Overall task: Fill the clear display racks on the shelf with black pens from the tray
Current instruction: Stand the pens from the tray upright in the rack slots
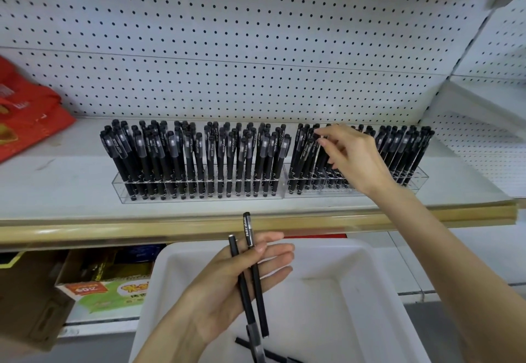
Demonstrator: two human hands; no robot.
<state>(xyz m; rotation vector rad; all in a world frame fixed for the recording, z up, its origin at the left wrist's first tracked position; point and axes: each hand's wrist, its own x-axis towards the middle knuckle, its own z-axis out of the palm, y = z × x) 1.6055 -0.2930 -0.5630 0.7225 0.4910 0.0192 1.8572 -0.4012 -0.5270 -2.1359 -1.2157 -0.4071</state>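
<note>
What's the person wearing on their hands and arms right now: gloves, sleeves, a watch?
Nothing that shows. The left hand and right hand are bare: no gloves, rings or bracelets. The left forearm and right forearm are uncovered too, with no sleeve or watch in view.

Head view faces forward-down, close to shelf [57, 180]

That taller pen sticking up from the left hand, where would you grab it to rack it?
Take the taller pen by its capped top, pinched from above. That end stands clear of the left hand, whose thumb pins the barrel, and racked pens stand cap-up.
</note>
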